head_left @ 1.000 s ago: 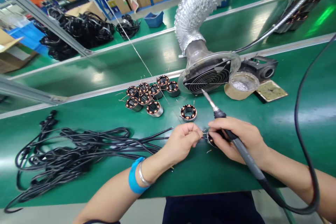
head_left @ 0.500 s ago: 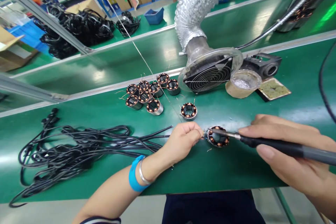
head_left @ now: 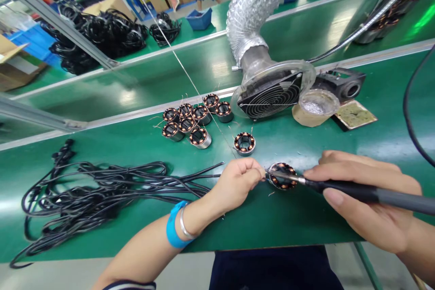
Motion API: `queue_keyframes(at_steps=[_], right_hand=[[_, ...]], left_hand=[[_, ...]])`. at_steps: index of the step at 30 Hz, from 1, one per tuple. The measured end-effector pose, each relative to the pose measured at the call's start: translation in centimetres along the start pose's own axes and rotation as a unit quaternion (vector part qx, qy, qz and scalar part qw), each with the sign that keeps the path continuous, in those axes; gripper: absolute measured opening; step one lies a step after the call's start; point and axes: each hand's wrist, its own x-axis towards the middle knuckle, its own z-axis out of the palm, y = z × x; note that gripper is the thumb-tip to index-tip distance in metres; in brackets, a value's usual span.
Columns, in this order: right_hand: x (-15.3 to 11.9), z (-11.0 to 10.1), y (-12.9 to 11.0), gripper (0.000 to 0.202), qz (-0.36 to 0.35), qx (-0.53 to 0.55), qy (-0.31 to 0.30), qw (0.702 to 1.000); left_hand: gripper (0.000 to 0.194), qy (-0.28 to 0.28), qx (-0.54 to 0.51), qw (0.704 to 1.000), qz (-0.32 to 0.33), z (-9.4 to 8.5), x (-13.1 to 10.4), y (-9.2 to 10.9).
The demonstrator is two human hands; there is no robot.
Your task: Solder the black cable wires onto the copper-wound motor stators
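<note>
My right hand (head_left: 370,199) grips a soldering iron (head_left: 363,191) by its dark handle. Its metal tip reaches across a motor stator (head_left: 284,184), a ring with copper windings, to the stator's left edge. Right beside that edge, my left hand (head_left: 240,182) is closed in a pinch on a thin wire, mostly hidden by the fingertips. Black power cords (head_left: 102,190) lie left of this hand, with cord ends running towards and behind it. A second stator (head_left: 244,144) stands just beyond my left hand.
Several more stators (head_left: 187,124) cluster farther back. A fume extractor (head_left: 272,95) on a silver duct (head_left: 249,9) overhangs the green bench (head_left: 306,226). Behind my right hand are a round pot (head_left: 314,108) and a sponge tray (head_left: 355,115). A thin line (head_left: 185,74) slants down towards my left hand.
The soldering iron has moved a little to the left with my right hand, its tip now at the stator's left edge. My left hand has barely shifted.
</note>
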Motion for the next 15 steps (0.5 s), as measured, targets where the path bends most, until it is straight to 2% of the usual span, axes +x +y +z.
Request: queue_keyframes(at_steps=[4, 7, 11, 15], right_hand=[[-0.4, 0.5, -0.3, 0.023, -0.014, -0.001, -0.007, 1.000], [-0.6, 0.8, -0.3, 0.028, -0.060, -0.021, -0.014, 0.998], [-0.9, 0.4, -0.5, 0.034, -0.109, -0.050, -0.053, 0.991], [-1.4, -0.7, -1.2, 0.031, -0.059, -0.079, -0.067, 0.993]], left_hand=[[0.013, 0.000, 0.002, 1.000, 0.001, 0.0, 0.0, -0.1], [0.013, -0.001, 0.002, 1.000, 0.000, -0.1, -0.1, -0.3], [0.013, -0.002, 0.004, 1.000, 0.002, -0.1, -0.1, -0.4], [0.013, 0.000, 0.004, 1.000, -0.005, 0.0, -0.2, -0.3]])
